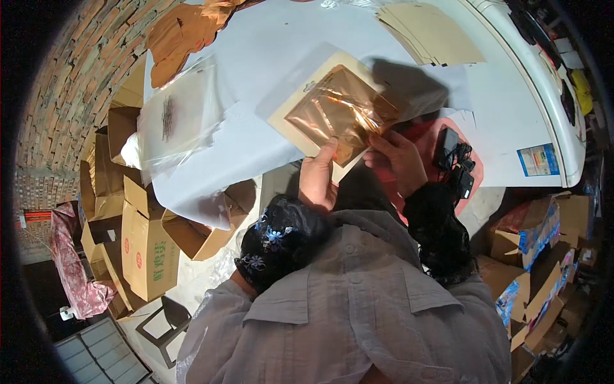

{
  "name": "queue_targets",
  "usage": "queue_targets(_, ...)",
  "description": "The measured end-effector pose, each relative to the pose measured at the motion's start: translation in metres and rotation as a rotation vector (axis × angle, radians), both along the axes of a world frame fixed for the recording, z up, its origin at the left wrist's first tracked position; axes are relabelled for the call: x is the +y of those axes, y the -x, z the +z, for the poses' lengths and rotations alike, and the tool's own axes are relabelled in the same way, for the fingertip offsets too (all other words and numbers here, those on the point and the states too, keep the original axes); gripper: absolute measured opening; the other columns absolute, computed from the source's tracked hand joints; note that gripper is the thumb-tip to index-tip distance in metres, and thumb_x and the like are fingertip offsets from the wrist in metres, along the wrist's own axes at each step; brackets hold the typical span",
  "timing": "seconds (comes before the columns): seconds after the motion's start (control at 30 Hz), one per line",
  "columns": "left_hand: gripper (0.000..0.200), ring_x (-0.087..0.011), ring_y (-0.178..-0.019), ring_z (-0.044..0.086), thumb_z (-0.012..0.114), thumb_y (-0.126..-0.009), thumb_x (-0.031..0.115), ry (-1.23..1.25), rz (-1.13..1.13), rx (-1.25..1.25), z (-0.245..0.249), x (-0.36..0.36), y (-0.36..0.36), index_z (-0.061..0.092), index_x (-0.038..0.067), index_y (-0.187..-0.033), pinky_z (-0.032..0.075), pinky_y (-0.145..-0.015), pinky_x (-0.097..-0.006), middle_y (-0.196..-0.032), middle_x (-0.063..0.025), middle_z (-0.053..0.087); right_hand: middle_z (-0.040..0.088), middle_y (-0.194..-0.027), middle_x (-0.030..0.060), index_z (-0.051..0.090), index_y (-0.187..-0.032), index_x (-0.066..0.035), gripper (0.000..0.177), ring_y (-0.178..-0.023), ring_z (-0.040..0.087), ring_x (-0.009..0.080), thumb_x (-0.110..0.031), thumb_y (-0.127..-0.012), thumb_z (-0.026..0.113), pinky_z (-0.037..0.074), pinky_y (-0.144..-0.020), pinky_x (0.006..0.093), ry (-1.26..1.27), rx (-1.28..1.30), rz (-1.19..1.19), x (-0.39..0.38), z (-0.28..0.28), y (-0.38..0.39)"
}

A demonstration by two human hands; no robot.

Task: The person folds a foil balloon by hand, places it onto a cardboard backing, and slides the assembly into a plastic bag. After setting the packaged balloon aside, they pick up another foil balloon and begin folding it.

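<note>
My left hand (pixel 318 178) grips the lower edge of a cream card (pixel 289 123), thumb on its face. A shiny copper-coloured film packet (pixel 332 105) lies over the card. At the lower right corner my right hand (pixel 401 160) pinches the packet's edge between thumb and fingers. Card and packet are tilted over the white tabletop (pixel 256 64). Left of them lies a stack of clear plastic bags (pixel 185 115). A fan of cream cards (pixel 432 35) rests at the far right of the table, and copper-coloured sheets (pixel 182 38) lie at the far left.
Black power adapters with cables (pixel 455 163) sit on a red plastic sheet (pixel 419 137) to the right. Cardboard boxes (pixel 150 246) stand on the floor at left, and more boxes (pixel 537 256) at right. A brick wall (pixel 77 83) rises on the left.
</note>
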State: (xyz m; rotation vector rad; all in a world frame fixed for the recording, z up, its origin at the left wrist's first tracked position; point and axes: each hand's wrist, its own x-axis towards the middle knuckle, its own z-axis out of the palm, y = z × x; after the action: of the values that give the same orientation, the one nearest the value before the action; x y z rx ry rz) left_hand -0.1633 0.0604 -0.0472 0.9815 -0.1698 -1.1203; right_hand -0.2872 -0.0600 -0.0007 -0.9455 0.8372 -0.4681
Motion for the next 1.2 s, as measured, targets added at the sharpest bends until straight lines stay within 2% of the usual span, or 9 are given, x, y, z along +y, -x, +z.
queue_targets(0.23, 0.030, -0.0214, -0.093, 0.063, 0.053, -0.101, 0.028, -0.007, 0.008, -0.016, 0.000, 0.004, -0.014, 0.059, 0.003, -0.118, 0.052, -0.079, -0.0353, -0.103, -0.0098, 0.066, 0.062, -0.091, 0.0001, 0.060, -0.107, -0.006, 0.018, -0.078, 0.062, 0.0101, -0.019, -0.097, 0.062, 0.052, -0.074, 0.0247, -0.036, -0.118, -0.003, -0.002, -0.019, -0.007)
queue_targets(0.33, 0.030, -0.0211, -0.093, 0.063, 0.053, -0.101, 0.028, -0.008, 0.018, -0.021, 0.000, 0.006, -0.018, 0.059, 0.003, -0.117, 0.052, -0.079, -0.0351, -0.103, -0.0097, 0.066, 0.065, -0.098, 0.0043, 0.060, -0.116, -0.001, 0.033, -0.081, 0.063, 0.0121, -0.025, -0.093, 0.067, 0.052, -0.073, 0.0240, -0.008, -0.188, -0.017, -0.004, -0.040, -0.010)
queue_targets(0.37, 0.030, -0.0210, -0.092, 0.063, 0.053, -0.101, 0.028, -0.010, 0.022, -0.022, 0.000, 0.007, -0.019, 0.060, 0.003, -0.117, 0.052, -0.079, -0.0350, -0.103, -0.0096, 0.066, 0.065, -0.096, 0.0041, 0.061, -0.114, -0.001, 0.033, -0.081, 0.062, 0.0117, -0.025, -0.093, 0.067, 0.052, -0.072, 0.0236, -0.002, -0.180, -0.020, -0.005, -0.044, -0.010)
queue_targets(0.63, 0.031, -0.0203, -0.091, 0.063, 0.054, -0.100, 0.029, -0.034, 0.069, -0.003, -0.001, 0.017, -0.011, 0.060, 0.003, -0.116, 0.052, -0.077, -0.0344, -0.101, -0.0093, 0.066, 0.066, -0.089, 0.0028, 0.066, -0.104, 0.000, 0.029, -0.075, 0.062, 0.0100, -0.026, -0.092, 0.069, 0.052, -0.068, 0.0235, 0.033, 0.017, -0.132, 0.001, -0.027, -0.020)
queue_targets(0.93, 0.031, -0.0195, -0.089, 0.064, 0.054, -0.100, 0.030, -0.016, 0.138, 0.025, -0.004, 0.009, 0.004, 0.061, 0.003, -0.115, 0.052, -0.076, -0.0337, -0.099, -0.0089, 0.066, 0.064, -0.083, 0.0019, 0.065, -0.096, -0.002, 0.026, -0.073, 0.061, 0.0103, -0.027, -0.090, 0.070, 0.051, -0.067, 0.0241, 0.066, 0.015, -0.194, 0.009, -0.028, -0.035)
queue_targets(1.03, 0.031, -0.0192, -0.088, 0.064, 0.054, -0.100, 0.030, -0.012, 0.149, 0.027, -0.005, 0.006, 0.004, 0.061, 0.003, -0.114, 0.052, -0.076, -0.0335, -0.098, -0.0087, 0.066, 0.063, -0.083, 0.0022, 0.065, -0.097, -0.002, 0.026, -0.072, 0.060, 0.0107, -0.027, -0.090, 0.069, 0.052, -0.066, 0.0247, 0.057, -0.005, -0.174, 0.009, -0.031, -0.036)
queue_targets(1.2, 0.031, -0.0187, -0.087, 0.064, 0.054, -0.100, 0.030, -0.009, 0.165, 0.026, -0.006, 0.006, 0.003, 0.061, 0.003, -0.114, 0.052, -0.075, -0.0331, -0.097, -0.0085, 0.067, 0.064, -0.093, 0.0074, 0.062, -0.103, 0.001, 0.027, -0.079, 0.064, 0.0164, -0.023, -0.091, 0.065, 0.055, -0.073, 0.0283, 0.058, -0.042, -0.176, 0.015, -0.017, -0.040)
